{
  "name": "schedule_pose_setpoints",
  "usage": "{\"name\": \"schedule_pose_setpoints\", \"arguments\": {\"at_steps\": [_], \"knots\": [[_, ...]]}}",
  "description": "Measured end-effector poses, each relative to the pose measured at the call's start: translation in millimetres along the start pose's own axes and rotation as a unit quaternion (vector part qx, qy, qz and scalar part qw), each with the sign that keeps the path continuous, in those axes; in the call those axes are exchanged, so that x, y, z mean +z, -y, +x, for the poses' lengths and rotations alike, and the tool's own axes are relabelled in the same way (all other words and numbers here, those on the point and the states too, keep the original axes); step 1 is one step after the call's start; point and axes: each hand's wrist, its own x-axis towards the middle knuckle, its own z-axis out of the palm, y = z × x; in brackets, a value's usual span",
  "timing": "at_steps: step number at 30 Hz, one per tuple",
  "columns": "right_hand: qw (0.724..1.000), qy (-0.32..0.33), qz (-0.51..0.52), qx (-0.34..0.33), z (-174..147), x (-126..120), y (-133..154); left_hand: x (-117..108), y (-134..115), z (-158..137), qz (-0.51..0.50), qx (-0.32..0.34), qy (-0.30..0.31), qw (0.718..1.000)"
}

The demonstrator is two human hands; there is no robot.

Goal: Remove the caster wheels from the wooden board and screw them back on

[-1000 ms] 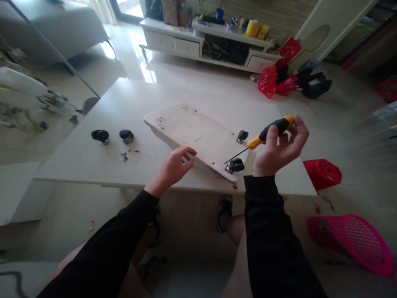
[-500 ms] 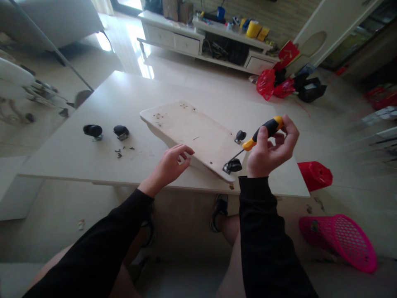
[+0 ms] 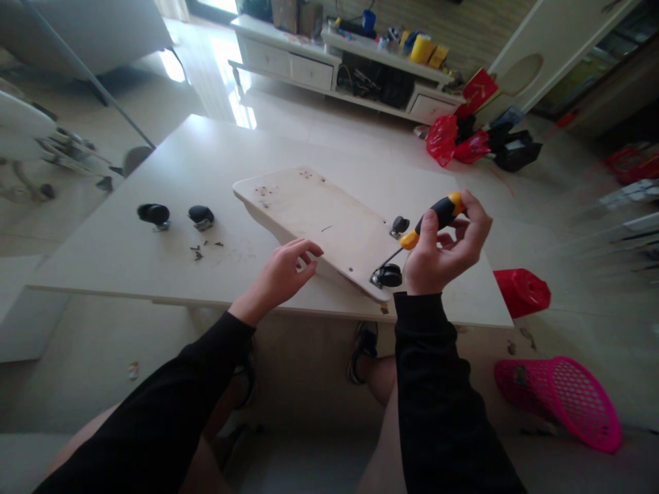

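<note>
A pale board (image 3: 309, 206) lies on the white table, showing a face with screw holes at its far left end. Two black caster wheels stand at its right end: a near caster (image 3: 390, 275) and a far caster (image 3: 400, 224). My right hand (image 3: 447, 247) grips a black-and-yellow screwdriver (image 3: 437, 216), its shaft slanting down to the near caster's metal plate. My left hand (image 3: 288, 271) is at the board's near edge, fingers loosely bent and apart, holding nothing; whether it touches the edge I cannot tell.
On the left of the white table (image 3: 103, 264) sit two loose casters, one (image 3: 154, 214) left of the other (image 3: 201, 217), with several small screws (image 3: 197, 252) nearby. A pink basket (image 3: 561, 398) and a red stool (image 3: 522, 291) are on the floor at right. A TV cabinet (image 3: 288, 62) stands beyond.
My right hand and the screwdriver handle have shifted slightly left, with the tip still at the near caster. My left hand and the board stay as they were.
</note>
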Motion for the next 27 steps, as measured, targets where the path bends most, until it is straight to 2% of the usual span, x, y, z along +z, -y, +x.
{"name": "schedule_pose_setpoints", "arguments": {"at_steps": [5,14,27], "knots": [[1.0,-0.002,-0.006,-0.017,0.1,0.1,0.1,-0.3,0.4,-0.1,-0.002,0.002,-0.001,1.0],[1.0,0.004,-0.008,-0.009,-0.4,1.5,0.3,0.1,-0.9,-0.7,-0.006,-0.003,0.004,1.0],[0.994,-0.008,-0.054,-0.089,-2.6,6.1,-9.9,1.0,-4.9,-0.7,0.007,0.006,0.01,1.0]]}}
